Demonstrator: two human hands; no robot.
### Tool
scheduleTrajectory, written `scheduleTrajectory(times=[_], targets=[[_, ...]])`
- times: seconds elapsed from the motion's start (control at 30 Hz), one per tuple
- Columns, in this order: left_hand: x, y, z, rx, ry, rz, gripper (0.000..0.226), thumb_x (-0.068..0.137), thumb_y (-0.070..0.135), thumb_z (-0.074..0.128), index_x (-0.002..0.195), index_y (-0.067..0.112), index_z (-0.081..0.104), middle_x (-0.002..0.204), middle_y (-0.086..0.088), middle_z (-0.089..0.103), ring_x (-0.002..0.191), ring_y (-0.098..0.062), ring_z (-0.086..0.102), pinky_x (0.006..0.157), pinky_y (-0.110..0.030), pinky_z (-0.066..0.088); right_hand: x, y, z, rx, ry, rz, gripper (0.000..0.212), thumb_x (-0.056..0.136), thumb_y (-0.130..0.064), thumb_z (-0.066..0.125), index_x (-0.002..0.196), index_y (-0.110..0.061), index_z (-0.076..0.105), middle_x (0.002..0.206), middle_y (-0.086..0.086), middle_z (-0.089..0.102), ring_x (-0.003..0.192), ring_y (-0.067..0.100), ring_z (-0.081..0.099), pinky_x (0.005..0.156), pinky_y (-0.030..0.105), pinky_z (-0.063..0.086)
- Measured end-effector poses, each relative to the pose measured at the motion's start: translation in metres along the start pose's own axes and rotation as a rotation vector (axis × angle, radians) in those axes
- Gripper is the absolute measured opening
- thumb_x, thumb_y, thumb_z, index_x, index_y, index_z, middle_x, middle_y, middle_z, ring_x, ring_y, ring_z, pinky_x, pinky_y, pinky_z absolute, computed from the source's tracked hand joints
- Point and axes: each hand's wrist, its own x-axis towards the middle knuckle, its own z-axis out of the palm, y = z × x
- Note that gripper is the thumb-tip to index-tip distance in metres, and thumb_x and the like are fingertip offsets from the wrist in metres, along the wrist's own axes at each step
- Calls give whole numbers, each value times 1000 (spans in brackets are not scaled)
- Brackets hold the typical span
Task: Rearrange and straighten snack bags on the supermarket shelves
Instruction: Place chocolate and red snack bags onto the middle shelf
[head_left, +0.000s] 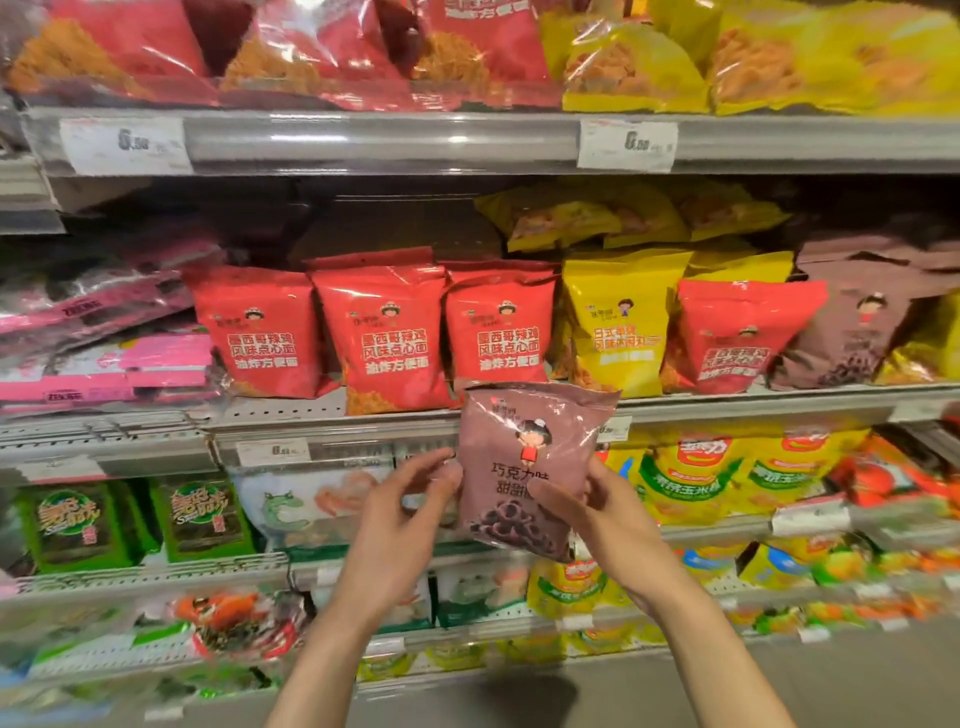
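A brown chocolate snack bag (524, 457) is held upright in front of the middle shelf's edge (363, 421). My right hand (597, 514) grips its lower right side, thumb across the front. My left hand (410, 499) is at the bag's left edge, fingers loosely curled and touching or just short of it. On the shelf behind stand three red bags (384, 338), a yellow bag (623, 332), another red bag (737, 338) and a brown bag (852, 332) at the right.
Pink packs (104, 358) lie stacked at the left of the middle shelf. Red and yellow bags (634, 67) fill the shelf above. Green seaweed packs (83, 525) and yellow-green bags (691, 478) sit on the shelves below. Grey floor (831, 686) lies at the bottom right.
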Motion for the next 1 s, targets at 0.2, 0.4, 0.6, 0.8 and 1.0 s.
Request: scheduleTrajectory(times=[0.2,0.4,0.6,0.8,1.0], targets=[[-10,14,65,-13,108,-50,26,97,43,63,122,37,68,108,26,72,106,5,65,93,-37,56,-11,7,-102,3,80,18,41,75,-21,85,113,-20,69,98,-9,80,89,5,75,67,13,54],[-17,24,121,-96,146,-104,19,99,23,63,115,29,71,105,14,77,102,-7,70,84,-32,57,-31,29,-188,26,206,65,30,88,3,66,112,-14,70,96,-6,80,85,3,74,68,15,55],[-7,32,158,-125,99,-117,16,98,27,66,113,29,72,104,9,78,99,-10,72,81,-32,56,-46,28,-236,-46,296,63,46,74,-45,82,116,-28,74,108,-3,79,100,10,74,84,29,57],[12,44,191,-199,39,-61,15,99,24,64,111,29,72,102,14,78,95,-5,73,78,-26,55,-55,10,-266,-118,379,38,67,56,-74,85,114,-43,71,113,-9,77,105,11,74,95,37,52],[25,63,230,-276,18,-59,15,98,26,64,109,25,74,102,7,79,92,-6,74,78,-26,53,-61,-1,-306,-107,416,-23,66,59,-72,85,114,-39,72,114,-7,77,106,13,73,95,39,52]])
